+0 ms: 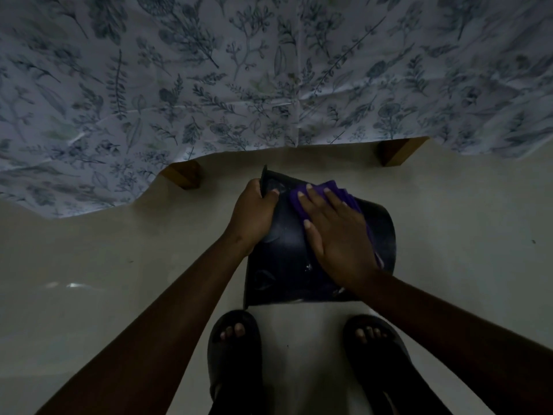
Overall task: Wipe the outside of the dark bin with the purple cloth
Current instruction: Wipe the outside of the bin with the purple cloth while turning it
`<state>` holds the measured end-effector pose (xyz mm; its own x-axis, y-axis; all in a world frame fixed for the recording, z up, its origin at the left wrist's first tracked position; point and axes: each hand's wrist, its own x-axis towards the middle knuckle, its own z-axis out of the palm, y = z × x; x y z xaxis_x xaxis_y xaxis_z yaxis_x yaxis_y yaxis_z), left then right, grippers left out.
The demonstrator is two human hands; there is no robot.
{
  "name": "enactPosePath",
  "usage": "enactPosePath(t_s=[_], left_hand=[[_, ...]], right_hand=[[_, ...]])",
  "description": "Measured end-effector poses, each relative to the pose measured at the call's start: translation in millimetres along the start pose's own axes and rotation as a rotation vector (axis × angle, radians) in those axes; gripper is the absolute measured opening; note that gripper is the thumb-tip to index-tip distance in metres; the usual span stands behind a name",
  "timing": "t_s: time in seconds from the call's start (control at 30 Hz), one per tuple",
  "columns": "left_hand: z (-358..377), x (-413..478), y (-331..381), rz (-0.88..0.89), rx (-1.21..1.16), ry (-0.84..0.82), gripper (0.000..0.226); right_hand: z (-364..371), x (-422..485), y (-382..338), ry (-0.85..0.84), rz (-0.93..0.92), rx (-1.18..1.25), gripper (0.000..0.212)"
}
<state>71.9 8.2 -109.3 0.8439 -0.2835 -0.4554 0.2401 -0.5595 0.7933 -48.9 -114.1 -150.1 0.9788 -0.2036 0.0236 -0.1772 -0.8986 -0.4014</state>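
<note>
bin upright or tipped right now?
Looks tipped. The dark bin shows its side wall to the camera; the left hand grips an edge, and the right hand presses the purple cloth onto the wall.

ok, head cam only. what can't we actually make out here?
- Dark bin: its far and floor-facing sides are turned away from the head view; whether they are clean cannot be told.
- Purple cloth: mostly covered by the right hand.
- Bin rim under the left hand: the grip hides it.
- Wooden legs: tops hidden by the floral cloth.
- Whole scene is dim; marks on the bin are unreadable.
</note>
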Motion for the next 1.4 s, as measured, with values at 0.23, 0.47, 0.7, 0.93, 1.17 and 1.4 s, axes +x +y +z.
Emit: enactPosePath(t_s=[0.23, 0.47, 0.7, 0.93, 1.17, 1.4], left_hand=[[-0.7, -37.5, -24.2, 0.061, -0.058, 0.062, 0.032], [1.0, -6.4, -6.3, 0.044, 0.026, 0.052, 0.030], [0.2, -10.9, -12.7, 0.106, 0.058, 0.063, 0.025], [2.6, -7.6, -8.8, 0.049, 0.026, 0.081, 0.027], [-0.1, -21.0, -21.8, 0.077, 0.003, 0.058, 0.025], [-0.1, -13.5, -18.7, 0.070, 0.062, 0.070, 0.024]], right_hand=[[-1.4, 11.7, 22.7, 0.090, 0.283, -0.017, 0.053], [8.0, -23.4, -26.9, -0.005, -0.054, -0.038, 0.056], [-4.8, 37.0, 25.6, 0.114, 0.238, 0.041, 0.051], [11.4, -34.8, -42.0, -0.005, 0.098, 0.033, 0.055], [-0.5, 51.7, 0.2, 0.022, 0.187, 0.014, 0.046], [3.7, -23.2, -32.2, -0.095, 0.242, 0.006, 0.061]])
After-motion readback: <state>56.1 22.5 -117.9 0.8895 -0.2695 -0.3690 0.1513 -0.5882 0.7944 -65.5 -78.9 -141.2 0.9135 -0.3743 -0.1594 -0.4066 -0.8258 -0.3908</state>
